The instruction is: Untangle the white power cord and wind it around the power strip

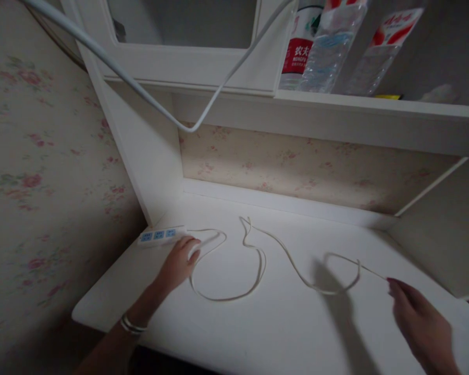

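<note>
A white power strip point(162, 235) with blue socket faces lies at the left end of the white desk. Just right of it, my left hand point(180, 262) is closed, its thumb and fingers curled around something white that I cannot make out. From the strip a thin cream cord point(234, 299) runs past my left thumb and winds in loose loops across the desktop. At the far right my right hand point(420, 317) pinches this cord between thumb and forefinger, and a short stretch is held up off the desk.
The white desktop point(273, 333) sits under a shelf holding several plastic water bottles point(328, 57). A thick pale cable point(140, 91) hangs in front of the cabinet door. Side panels close the desk in, and a flowered wall point(31, 198) stands to the left.
</note>
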`<state>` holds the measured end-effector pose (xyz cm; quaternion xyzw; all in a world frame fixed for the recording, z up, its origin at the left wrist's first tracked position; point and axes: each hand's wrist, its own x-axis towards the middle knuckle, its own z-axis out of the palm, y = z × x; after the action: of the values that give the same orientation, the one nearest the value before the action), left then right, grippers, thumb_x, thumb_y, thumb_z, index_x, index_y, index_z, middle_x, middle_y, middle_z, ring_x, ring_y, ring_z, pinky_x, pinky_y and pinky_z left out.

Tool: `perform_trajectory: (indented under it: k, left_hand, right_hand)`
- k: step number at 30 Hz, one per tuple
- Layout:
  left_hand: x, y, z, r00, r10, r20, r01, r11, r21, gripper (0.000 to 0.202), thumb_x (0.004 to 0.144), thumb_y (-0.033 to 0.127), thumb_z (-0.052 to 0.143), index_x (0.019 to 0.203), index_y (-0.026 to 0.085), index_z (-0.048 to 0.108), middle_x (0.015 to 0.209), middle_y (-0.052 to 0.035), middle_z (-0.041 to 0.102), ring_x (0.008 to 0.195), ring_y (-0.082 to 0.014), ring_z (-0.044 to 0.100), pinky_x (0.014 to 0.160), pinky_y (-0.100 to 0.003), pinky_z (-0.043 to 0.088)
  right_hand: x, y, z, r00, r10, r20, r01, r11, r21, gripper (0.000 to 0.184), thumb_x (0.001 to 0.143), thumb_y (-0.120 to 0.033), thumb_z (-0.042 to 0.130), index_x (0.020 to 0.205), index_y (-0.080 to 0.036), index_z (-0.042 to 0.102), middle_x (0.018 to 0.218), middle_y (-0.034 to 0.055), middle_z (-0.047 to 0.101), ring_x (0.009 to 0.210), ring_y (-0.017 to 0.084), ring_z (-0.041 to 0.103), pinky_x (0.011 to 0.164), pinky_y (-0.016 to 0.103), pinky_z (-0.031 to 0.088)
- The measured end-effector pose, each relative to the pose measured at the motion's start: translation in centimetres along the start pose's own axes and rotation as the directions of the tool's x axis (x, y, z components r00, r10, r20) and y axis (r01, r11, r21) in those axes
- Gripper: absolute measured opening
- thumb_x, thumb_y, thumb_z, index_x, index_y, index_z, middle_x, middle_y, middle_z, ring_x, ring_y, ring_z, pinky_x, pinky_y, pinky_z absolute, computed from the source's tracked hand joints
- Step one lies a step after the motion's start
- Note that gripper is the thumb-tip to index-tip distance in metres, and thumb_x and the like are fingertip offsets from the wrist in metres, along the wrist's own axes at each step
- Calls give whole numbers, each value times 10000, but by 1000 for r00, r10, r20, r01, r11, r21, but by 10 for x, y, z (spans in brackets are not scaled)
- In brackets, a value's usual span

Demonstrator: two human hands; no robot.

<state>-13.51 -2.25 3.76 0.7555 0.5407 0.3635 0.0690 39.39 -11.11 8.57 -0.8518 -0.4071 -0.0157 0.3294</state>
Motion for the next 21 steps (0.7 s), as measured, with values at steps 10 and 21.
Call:
perform_trajectory:
  k: [10, 21]
  left_hand:
    - [33, -107, -24, 954, -162, 253, 12, 862, 508, 661, 728, 470, 658, 1281, 157, 480, 1308, -164, 518, 1223, -327, 457, 1027, -471, 328]
    - [-4, -84, -31, 973, -66, 222, -36, 904, 427, 439, 821, 408, 603, 1197, 207, 495, 1124, -76, 594, 976, -220, 603, 826, -317, 480]
  right_hand:
    - [-129, -217, 122, 581, -528, 619, -113, 701, 704, 386, 827, -504, 533, 1086, -225, 595, 1043, 66, 620, 897, 204, 584, 718, 315, 493]
    - [-135, -256, 193, 574, -254, 779, -562, 570, 599, 470, 784, -472, 603, 1167, -246, 451, 1188, 75, 553, 969, 194, 597, 700, 293, 500]
